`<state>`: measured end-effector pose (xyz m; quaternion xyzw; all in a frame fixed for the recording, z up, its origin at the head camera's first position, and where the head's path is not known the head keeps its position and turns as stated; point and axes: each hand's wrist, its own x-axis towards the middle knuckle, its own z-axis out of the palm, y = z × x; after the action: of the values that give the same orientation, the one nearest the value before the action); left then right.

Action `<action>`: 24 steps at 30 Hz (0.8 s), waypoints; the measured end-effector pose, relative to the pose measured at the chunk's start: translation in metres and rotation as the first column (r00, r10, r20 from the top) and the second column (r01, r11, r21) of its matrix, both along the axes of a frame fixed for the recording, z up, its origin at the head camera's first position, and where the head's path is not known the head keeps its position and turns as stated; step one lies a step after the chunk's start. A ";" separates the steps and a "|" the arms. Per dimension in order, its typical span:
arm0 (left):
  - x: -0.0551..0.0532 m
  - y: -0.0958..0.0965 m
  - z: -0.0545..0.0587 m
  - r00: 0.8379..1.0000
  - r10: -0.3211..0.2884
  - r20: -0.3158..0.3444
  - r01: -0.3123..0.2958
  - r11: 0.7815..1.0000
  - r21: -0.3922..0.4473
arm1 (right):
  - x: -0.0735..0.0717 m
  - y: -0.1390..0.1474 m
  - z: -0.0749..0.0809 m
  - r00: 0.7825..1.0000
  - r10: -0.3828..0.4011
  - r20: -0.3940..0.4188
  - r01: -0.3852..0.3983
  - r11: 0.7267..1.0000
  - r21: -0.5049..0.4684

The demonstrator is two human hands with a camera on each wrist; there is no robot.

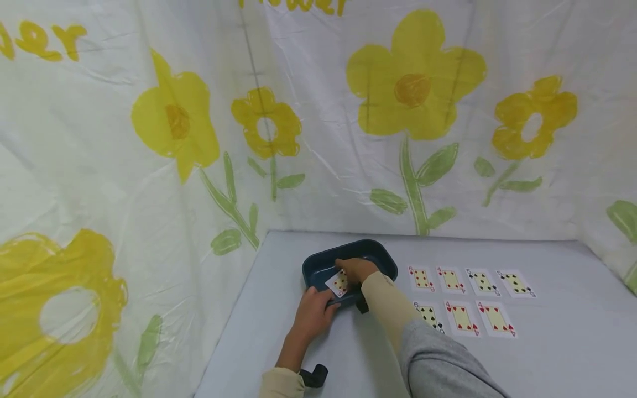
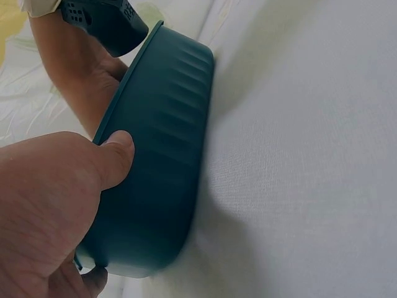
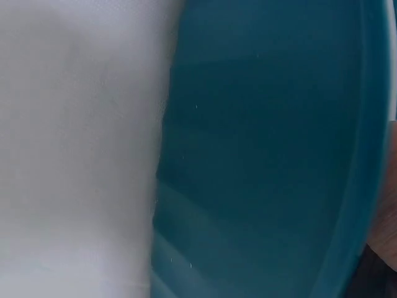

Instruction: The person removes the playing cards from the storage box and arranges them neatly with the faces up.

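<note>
A dark teal plastic tray (image 1: 318,263) with rounded corners stands on the table. My left hand (image 1: 311,315) grips its near left rim; in the left wrist view the thumb (image 2: 118,155) presses on the outer wall. My right hand (image 1: 355,270) reaches down inside the tray, its fingers curled on a playing card (image 1: 339,283) with red pips. The hand covers the card's upper right part, and the fingertips are hidden. In the right wrist view the tray's outer wall (image 3: 267,155) fills the middle, with skin of the right hand (image 3: 386,208) at the edge.
To the tray's right, face-up playing cards lie in two rows, including a six of diamonds (image 1: 421,278), a five (image 1: 516,283) and a four of hearts (image 1: 497,319). The right forearm (image 1: 395,309) passes close to a black six (image 1: 429,317). A flower-painted sheet (image 1: 318,204) hangs behind the table.
</note>
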<state>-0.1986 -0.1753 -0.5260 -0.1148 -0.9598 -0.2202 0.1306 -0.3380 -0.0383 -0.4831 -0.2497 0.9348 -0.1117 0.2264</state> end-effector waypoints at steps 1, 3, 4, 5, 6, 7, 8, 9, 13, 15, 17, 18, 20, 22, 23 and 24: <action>0.000 0.001 0.000 1.000 -0.001 0.002 0.001 1.000 0.003 | 0.001 0.001 0.000 1.000 0.005 0.005 -0.005 1.000 0.000; 0.001 0.002 0.001 1.000 0.000 0.003 0.000 1.000 0.007 | 0.002 0.002 0.001 1.000 0.011 -0.003 -0.011 1.000 -0.002; 0.001 0.003 0.000 1.000 -0.001 -0.002 0.001 1.000 0.008 | 0.003 0.003 0.001 1.000 0.009 -0.018 -0.009 1.000 0.000; 0.001 0.004 0.001 1.000 -0.003 -0.007 0.003 1.000 0.007 | 0.004 0.004 0.002 0.999 0.005 -0.037 -0.005 1.000 0.002; 0.001 0.004 0.001 1.000 -0.005 -0.015 0.005 1.000 0.005 | 0.004 0.006 0.002 0.998 0.006 -0.062 -0.005 1.000 0.006; 0.001 0.005 0.001 1.000 -0.008 -0.024 0.008 1.000 0.002 | 0.005 0.007 0.003 0.997 0.000 -0.080 0.001 1.000 0.012; 0.002 0.005 0.001 1.000 -0.007 -0.026 0.007 1.000 0.000 | 0.005 0.009 0.003 0.995 -0.004 -0.097 0.006 1.000 0.018; 0.002 0.006 0.001 1.000 -0.007 -0.030 0.007 1.000 0.000 | 0.005 0.012 0.002 0.994 -0.006 -0.112 0.009 1.000 0.029; 0.003 0.005 0.001 0.999 0.004 -0.041 -0.004 1.000 -0.001 | 0.002 0.020 0.000 0.993 -0.002 -0.122 0.005 1.000 0.023; 0.002 0.004 0.001 0.998 0.008 -0.061 -0.008 1.000 -0.004 | 0.001 0.023 -0.001 0.994 -0.009 -0.110 0.009 1.000 -0.002; 0.002 0.003 0.001 0.996 0.002 -0.086 -0.003 1.000 -0.009 | -0.001 0.025 -0.001 0.995 -0.036 -0.089 0.034 0.999 -0.030; 0.002 0.002 0.001 0.995 0.000 -0.096 -0.001 1.000 -0.012 | -0.001 0.025 -0.001 0.996 -0.052 -0.074 0.049 0.998 -0.046; 0.002 0.002 0.002 0.995 -0.006 -0.104 0.004 1.000 -0.017 | -0.001 0.026 -0.002 0.995 -0.082 -0.050 0.079 0.995 -0.065; 0.002 0.003 0.002 0.996 -0.003 -0.094 0.001 1.000 -0.018 | -0.002 0.026 -0.004 0.994 -0.094 -0.046 0.091 0.994 -0.062; 0.003 0.003 0.002 0.996 0.001 -0.085 -0.002 1.000 -0.018 | -0.002 0.027 -0.005 0.994 -0.095 -0.051 0.092 0.994 -0.057; 0.003 0.003 0.002 0.997 0.003 -0.074 -0.004 1.000 -0.015 | -0.002 0.027 -0.005 0.994 -0.097 -0.058 0.094 0.994 -0.057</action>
<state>-0.1955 -0.1720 -0.5238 -0.1223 -0.9562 -0.2082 0.1657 -0.3396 -0.0114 -0.4885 -0.2142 0.9487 -0.1401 0.1856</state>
